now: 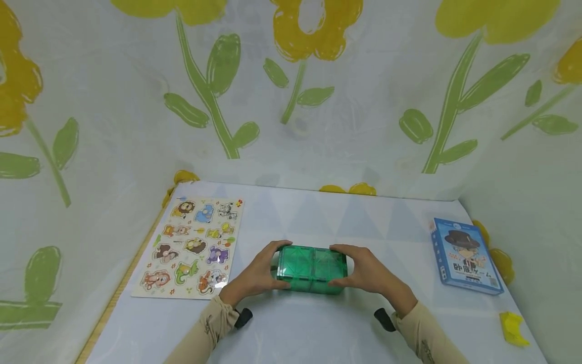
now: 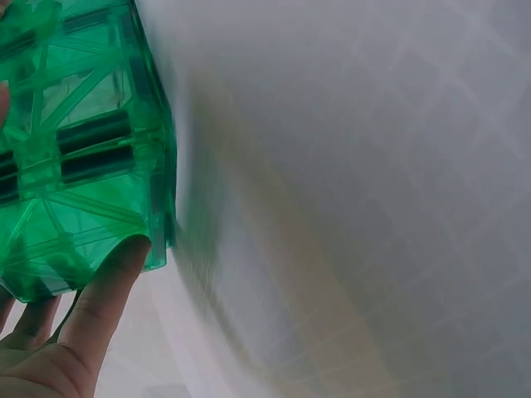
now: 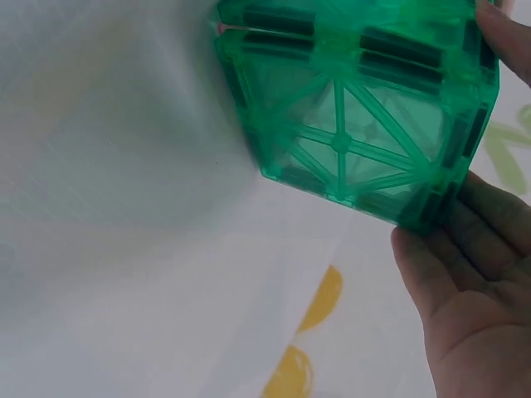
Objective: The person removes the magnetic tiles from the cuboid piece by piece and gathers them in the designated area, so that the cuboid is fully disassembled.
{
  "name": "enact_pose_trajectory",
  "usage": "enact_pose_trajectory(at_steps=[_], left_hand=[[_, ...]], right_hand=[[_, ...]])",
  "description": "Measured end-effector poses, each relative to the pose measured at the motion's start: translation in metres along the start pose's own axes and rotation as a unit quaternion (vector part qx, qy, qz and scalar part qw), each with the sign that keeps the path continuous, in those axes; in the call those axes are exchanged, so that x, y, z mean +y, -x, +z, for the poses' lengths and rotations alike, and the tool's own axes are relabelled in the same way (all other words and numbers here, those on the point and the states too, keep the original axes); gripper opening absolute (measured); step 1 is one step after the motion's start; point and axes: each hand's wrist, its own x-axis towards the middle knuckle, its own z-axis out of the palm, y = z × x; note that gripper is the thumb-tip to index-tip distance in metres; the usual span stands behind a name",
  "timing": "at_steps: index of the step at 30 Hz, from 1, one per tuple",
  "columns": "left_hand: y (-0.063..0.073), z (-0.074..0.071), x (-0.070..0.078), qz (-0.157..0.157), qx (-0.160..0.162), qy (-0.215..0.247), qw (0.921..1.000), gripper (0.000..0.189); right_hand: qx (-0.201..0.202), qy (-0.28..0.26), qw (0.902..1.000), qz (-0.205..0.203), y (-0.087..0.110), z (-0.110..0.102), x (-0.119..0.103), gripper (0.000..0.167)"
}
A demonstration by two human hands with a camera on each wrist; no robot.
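Observation:
A box shape of green see-through magnetic tiles [image 1: 311, 269] is at the middle of the table, held between both hands. At its left end the left hand [image 1: 258, 273] grips it, thumb on the near side and fingers on the far side. The right hand [image 1: 365, 270] grips the right end in the same way. Ribbed square panels of the magnetic tiles [image 2: 79, 153] fill the upper left of the left wrist view. In the right wrist view, one magnetic tile face [image 3: 340, 141] shows crossing ribs, with fingertips at its corner.
An animal puzzle board [image 1: 188, 247] lies on the table's left side. On the right are a blue game box [image 1: 466, 255] and a small yellow piece [image 1: 514, 328] near the edge. A flower-printed curtain [image 1: 354, 126] hangs behind and around the white table [image 1: 313, 328].

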Motion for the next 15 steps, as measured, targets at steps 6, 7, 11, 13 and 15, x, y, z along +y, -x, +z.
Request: enact_pose_trajectory(at_steps=[6, 7, 11, 13, 15], left_hand=[[-0.0014, -0.0004, -0.0016, 0.002, -0.004, 0.003, 1.0000, 0.100], [-0.0015, -0.0006, -0.0016, 0.002, -0.005, 0.004, 1.0000, 0.100], [-0.0018, -0.0015, -0.0015, 0.001, -0.007, 0.005, 1.0000, 0.100], [-0.0019, -0.0020, -0.0013, 0.000, -0.008, 0.006, 1.0000, 0.100], [-0.0020, -0.0025, -0.0014, 0.000, -0.008, 0.007, 0.9999, 0.100]], right_hand=[[-0.014, 0.014, 0.9998, -0.010, -0.0046, -0.0056, 0.0012, 0.079], [-0.016, 0.017, 0.9997, -0.010, -0.0053, -0.0062, 0.0012, 0.079], [-0.024, 0.039, 0.9989, -0.011, -0.0078, -0.0084, -0.0006, 0.077], [-0.029, 0.054, 0.9980, -0.015, -0.0088, -0.0093, -0.0018, 0.077], [-0.035, 0.066, 0.9970, -0.019, -0.0097, -0.0104, -0.0024, 0.076]])
